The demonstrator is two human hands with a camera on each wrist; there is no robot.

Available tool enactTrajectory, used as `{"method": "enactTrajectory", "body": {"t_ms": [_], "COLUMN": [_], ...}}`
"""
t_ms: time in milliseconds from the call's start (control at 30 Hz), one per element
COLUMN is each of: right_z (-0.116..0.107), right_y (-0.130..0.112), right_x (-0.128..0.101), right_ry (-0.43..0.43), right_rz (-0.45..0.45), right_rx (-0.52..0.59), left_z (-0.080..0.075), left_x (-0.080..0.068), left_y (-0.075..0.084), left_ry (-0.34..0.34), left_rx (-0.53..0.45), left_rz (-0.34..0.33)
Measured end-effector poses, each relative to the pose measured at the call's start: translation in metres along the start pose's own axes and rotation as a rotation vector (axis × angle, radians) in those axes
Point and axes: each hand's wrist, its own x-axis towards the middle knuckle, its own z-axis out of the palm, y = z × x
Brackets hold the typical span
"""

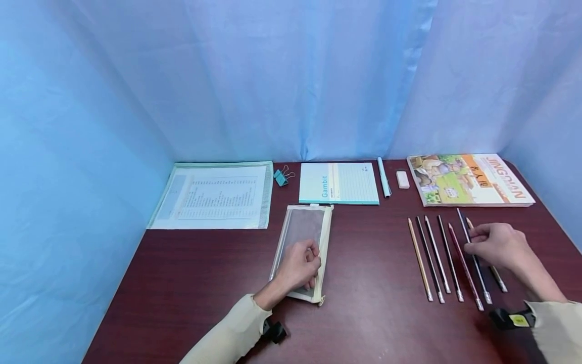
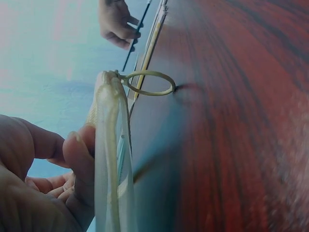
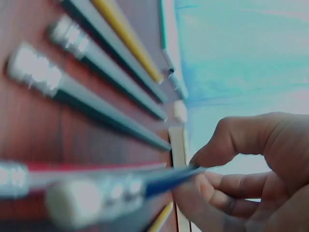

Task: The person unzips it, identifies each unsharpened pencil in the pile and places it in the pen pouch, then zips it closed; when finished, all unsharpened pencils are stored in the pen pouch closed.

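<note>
A see-through zip pencil case (image 1: 305, 225) with cream edging lies before me. My left hand (image 1: 297, 265) is over it, thumb and fingers curled at its cream zip edge, pinching it. A cream ring (image 2: 152, 72) sticks out from the case's end in the left wrist view. To the right, my right hand (image 1: 499, 245) pinches a dark blue pencil (image 1: 480, 277) between thumb and fingers. Its white eraser end (image 3: 75, 203) looms close in the right wrist view. Beside it lie a red pencil (image 1: 465, 265), a yellow pencil (image 1: 420, 260) and several dark ones, roughly parallel.
Along the back stand a clear document folder (image 1: 213, 197), a teal binder clip (image 1: 282, 177), a notebook (image 1: 338, 183), a light blue pen (image 1: 384, 178), a white eraser (image 1: 402, 179) and a picture-covered book (image 1: 468, 179). Blue curtains (image 1: 273, 76) enclose the table.
</note>
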Motion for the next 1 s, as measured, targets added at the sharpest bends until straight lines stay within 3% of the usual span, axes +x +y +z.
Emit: {"method": "enactTrajectory", "body": {"t_ms": [100, 233, 367, 667, 1000], "right_z": [0.005, 0.02, 0.038, 0.082, 0.126], "right_y": [-0.008, -0.021, -0.041, -0.101, -0.16], "right_x": [0.0, 0.0, 0.001, 0.002, 0.017], "right_ry": [-0.08, -0.263, -0.389, -0.564, -0.625], "right_rz": [-0.037, -0.09, -0.12, -0.164, -0.152], "right_rx": [0.198, 0.503, 0.667, 0.824, 0.823], "left_z": [-0.001, 0.0, 0.001, 0.001, 0.0], "left_x": [0.0, 0.0, 0.001, 0.0, 0.001], "left_y": [0.0, 0.0, -0.001, 0.0, 0.0], "left_ry": [0.0, -0.001, -0.005, -0.001, 0.014], "left_rx": [0.009, 0.012, 0.008, 0.009, 0.017], "left_rz": [0.0, -0.001, -0.004, 0.002, 0.001]}}
